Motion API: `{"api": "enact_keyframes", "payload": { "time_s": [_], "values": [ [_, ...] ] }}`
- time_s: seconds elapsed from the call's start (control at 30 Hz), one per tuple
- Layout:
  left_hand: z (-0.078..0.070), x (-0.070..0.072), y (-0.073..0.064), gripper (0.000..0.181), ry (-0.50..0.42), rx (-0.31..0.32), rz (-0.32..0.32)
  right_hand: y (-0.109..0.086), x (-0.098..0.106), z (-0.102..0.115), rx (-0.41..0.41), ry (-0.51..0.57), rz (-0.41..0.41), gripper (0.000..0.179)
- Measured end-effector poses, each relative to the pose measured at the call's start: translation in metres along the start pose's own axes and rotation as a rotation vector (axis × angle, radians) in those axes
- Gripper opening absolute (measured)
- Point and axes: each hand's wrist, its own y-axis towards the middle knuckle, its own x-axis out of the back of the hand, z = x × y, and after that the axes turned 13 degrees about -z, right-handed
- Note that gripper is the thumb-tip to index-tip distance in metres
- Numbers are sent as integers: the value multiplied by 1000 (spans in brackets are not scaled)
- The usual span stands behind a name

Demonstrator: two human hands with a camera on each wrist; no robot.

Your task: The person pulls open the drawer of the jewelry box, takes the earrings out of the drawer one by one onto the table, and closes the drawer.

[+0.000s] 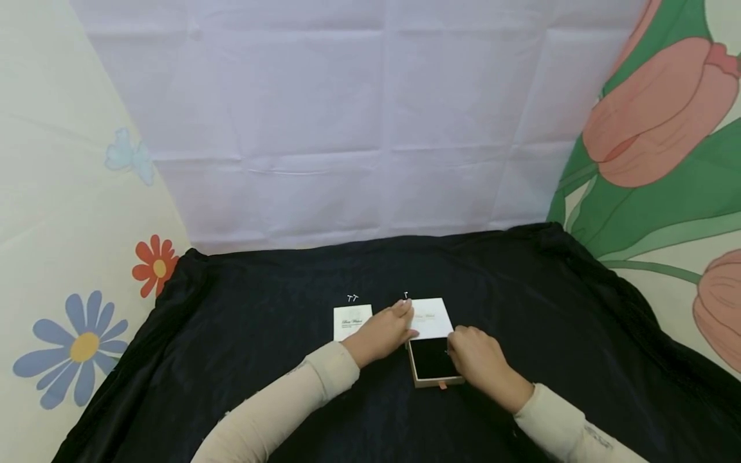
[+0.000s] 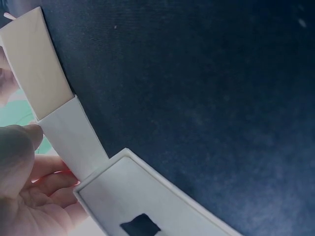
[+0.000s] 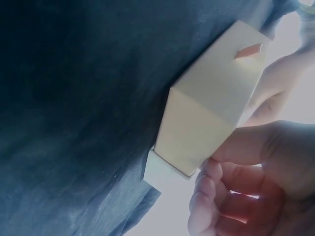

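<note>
A small drawer box lies on the dark cloth: its white sleeve (image 1: 431, 318) is at the back, its drawer (image 1: 435, 361) with a black lining slid out toward the front. My left hand (image 1: 384, 331) grips the left side of the sleeve. My right hand (image 1: 480, 360) is at the drawer's right edge with curled fingers; a tiny pale piece shows at its fingertips, mostly hidden. An orange pull tab (image 3: 248, 51) sticks out of the drawer front. Behind the sleeve lies a small white T-shaped piece (image 1: 406, 295).
A second white box (image 1: 349, 319) with printed lettering lies left of the first, partly behind my left hand. Two small white T-shaped pieces (image 1: 352, 298) lie behind it. Black cloth (image 1: 260, 308) covers the table; a white sheet (image 1: 359, 128) hangs at the back.
</note>
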Motion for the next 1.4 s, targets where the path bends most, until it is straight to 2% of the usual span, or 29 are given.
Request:
{"api": "enact_keyframes", "payload": {
  "time_s": [0.23, 0.43, 0.7, 0.8, 0.9, 1.13, 1.33, 1.4],
  "values": [
    [0, -2, 0, 48, 11, -3, 0, -3, -1, 0, 12, -37, -7, 21],
    [-1, -2, -1, 47, 8, -1, -24, -2, 0, 1, 44, -88, -13, 21],
    [1, -1, -4, 45, 2, 10, -36, 0, -3, 5, 53, -92, -3, 19],
    [-1, -2, 1, 45, 14, 0, -23, -2, -1, 1, 48, -79, 9, 20],
    [-2, -3, 5, 46, 38, 5, 15, -4, -1, -4, 45, -41, 19, 22],
    [-14, -16, 37, 48, 82, -32, 77, -12, 6, -33, -18, -4, 50, 15],
    [-29, -17, 69, 45, 123, -88, 125, -15, 12, -62, -78, 11, 82, 15],
    [-40, -18, 82, 45, 117, -131, 143, -25, 18, -70, -131, 3, 94, 14]
  ]
}}
